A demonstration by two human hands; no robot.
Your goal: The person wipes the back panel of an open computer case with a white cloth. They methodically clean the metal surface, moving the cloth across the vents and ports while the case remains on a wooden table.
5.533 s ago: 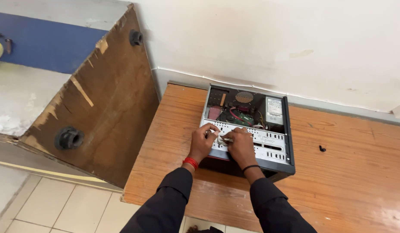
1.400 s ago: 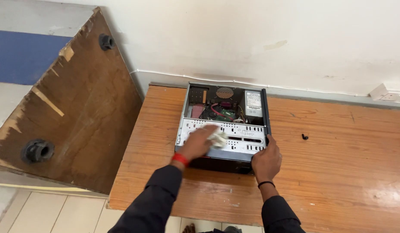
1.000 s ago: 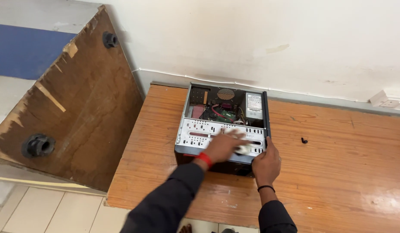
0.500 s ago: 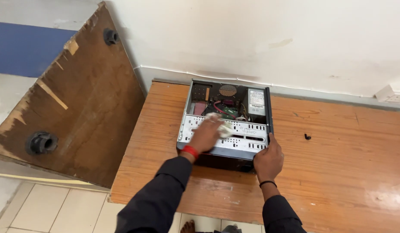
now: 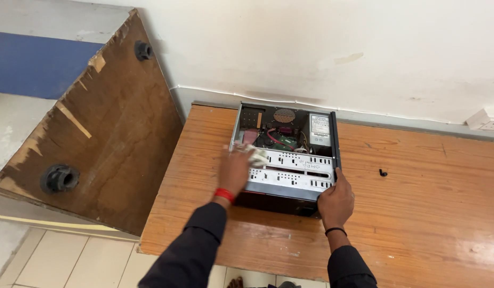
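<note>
An open desktop computer case (image 5: 289, 160) lies flat on a wooden table (image 5: 417, 213), its circuit board, cables and metal drive cage showing. My left hand (image 5: 233, 172), with a red band at the wrist, is at the case's left edge, pressing a crumpled white cloth (image 5: 256, 155) onto the drive cage. My right hand (image 5: 336, 200) grips the case's front right corner, thumb on the top edge; a black band sits at its wrist.
A small black screw or part (image 5: 383, 173) lies on the table right of the case. A worn brown board (image 5: 103, 128) with two black round fittings leans at the left. A white wall socket (image 5: 484, 120) is at the far right. Tiled floor shows below.
My left hand with the cloth has swept across the drive cage, right and then back to the left edge. My right hand moved from the cage top to the front right corner.
</note>
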